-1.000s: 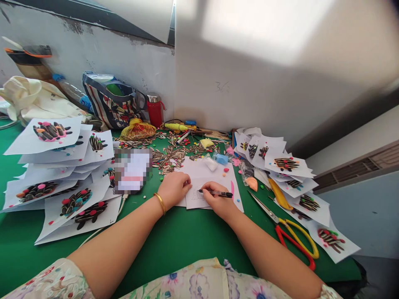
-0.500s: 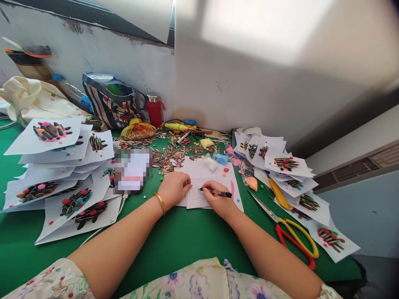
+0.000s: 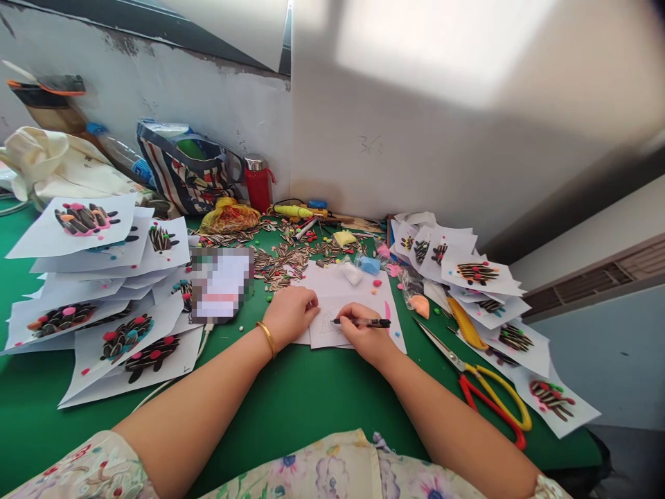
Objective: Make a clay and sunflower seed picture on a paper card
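My right hand (image 3: 365, 341) is closed around a black pen (image 3: 375, 323), its tip at a sheet of paper (image 3: 332, 305). Faint line drawing (image 3: 327, 326) shows on that sheet just left of the tip. On the paper's left edge rests my left hand (image 3: 289, 317), fingers curled and pressed against the sheet; a gold bangle (image 3: 266, 339) circles its wrist. Other white paper lies under and behind the sheet, bearing a white clay lump (image 3: 352, 272), a blue clay piece (image 3: 370, 265) and small coloured bits.
Sunflower seeds (image 3: 283, 263) lie scattered behind the paper. To the left are a phone (image 3: 223, 284) and stacked seed-decorated sheets (image 3: 104, 267). Right are open scissors (image 3: 467, 367), a yellow-handled cutter (image 3: 466, 324) and more decorated sheets (image 3: 514, 338). A red bottle (image 3: 258, 186) stands behind.
My right hand's pen has shifted slightly to the right, and the drawing has a few more lines. My left hand stays where it was.
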The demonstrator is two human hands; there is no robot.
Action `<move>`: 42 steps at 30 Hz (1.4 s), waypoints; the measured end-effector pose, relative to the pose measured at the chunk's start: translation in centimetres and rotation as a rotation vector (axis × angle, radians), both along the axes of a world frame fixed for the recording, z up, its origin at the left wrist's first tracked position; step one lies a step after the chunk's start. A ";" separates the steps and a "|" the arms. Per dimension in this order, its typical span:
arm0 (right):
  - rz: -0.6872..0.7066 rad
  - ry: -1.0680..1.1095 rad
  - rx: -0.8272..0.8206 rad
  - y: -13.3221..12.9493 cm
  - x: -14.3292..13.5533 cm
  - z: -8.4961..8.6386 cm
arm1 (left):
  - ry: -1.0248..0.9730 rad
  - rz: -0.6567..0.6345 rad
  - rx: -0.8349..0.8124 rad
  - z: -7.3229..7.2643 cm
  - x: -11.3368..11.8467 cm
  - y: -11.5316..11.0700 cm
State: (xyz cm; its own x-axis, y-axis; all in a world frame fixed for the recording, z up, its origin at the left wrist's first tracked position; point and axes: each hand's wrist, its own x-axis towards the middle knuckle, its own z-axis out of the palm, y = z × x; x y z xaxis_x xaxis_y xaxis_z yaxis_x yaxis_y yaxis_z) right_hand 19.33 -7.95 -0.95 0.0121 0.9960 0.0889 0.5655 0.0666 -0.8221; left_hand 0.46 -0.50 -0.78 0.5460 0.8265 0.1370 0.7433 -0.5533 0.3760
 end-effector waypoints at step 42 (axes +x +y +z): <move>-0.052 0.013 0.031 0.4 0.5 -0.2 | 0.006 0.004 -0.001 -0.1 0.0 0.1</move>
